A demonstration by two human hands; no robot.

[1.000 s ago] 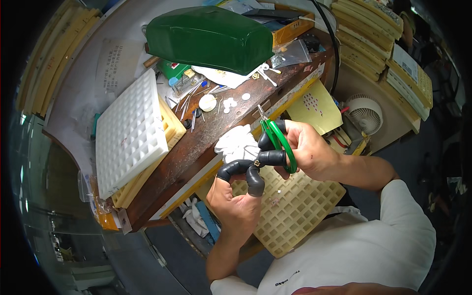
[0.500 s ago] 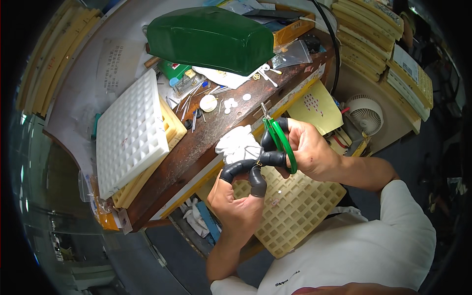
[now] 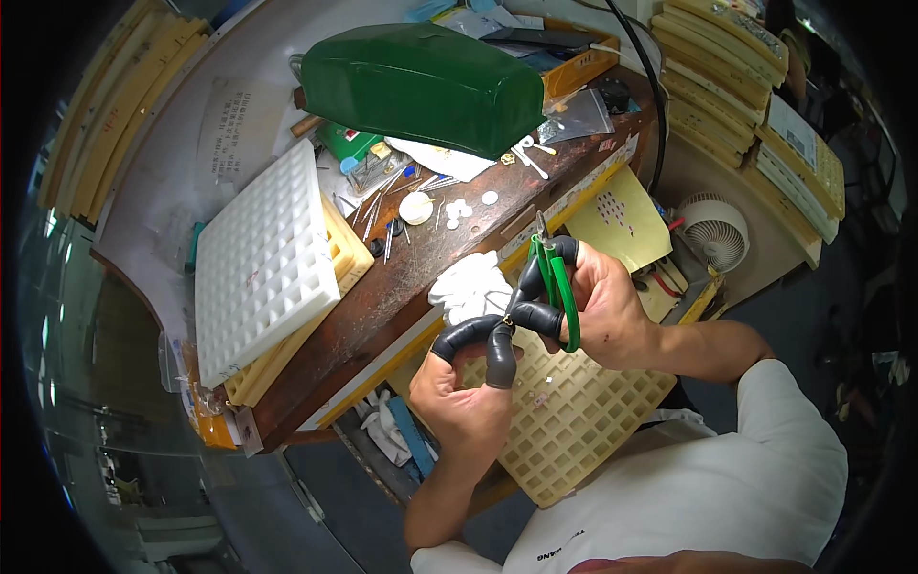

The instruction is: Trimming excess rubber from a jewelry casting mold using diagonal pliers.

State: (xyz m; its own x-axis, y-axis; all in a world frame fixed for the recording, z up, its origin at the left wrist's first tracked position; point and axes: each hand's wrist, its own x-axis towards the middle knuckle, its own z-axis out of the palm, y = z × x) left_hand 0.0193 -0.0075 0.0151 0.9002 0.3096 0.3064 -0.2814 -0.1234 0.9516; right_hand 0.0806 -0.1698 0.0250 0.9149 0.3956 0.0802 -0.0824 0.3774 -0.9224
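Observation:
Black rubber finger cots cover the thumb and index fingertips of both hands. My left hand (image 3: 464,397) pinches a tiny gold-coloured piece (image 3: 508,321) between finger and thumb; its exact kind is too small to make out. My right hand (image 3: 607,306) holds green-handled pliers (image 3: 570,311) against the palm, their metal jaws pointing up and away. Its black-covered fingertips meet the left ones at the gold piece. Just beyond the fingertips a bundle of white cloth (image 3: 469,287) lies at the bench edge. Below the hands is a cream gridded tray (image 3: 583,421) with a few tiny bits on it.
On the wooden bench (image 3: 421,263) lie thin metal tools, white discs and cotton swabs (image 3: 532,159). A green lamp hood (image 3: 421,81) hangs over the back. White and yellow gridded trays (image 3: 263,268) lean at left. A small fan (image 3: 712,230) and stacked trays (image 3: 717,96) stand at right.
The whole view has shifted slightly, moving the bench a little right and down. Both hands keep their grip and stay together; the right fingers and the pliers have turned slightly.

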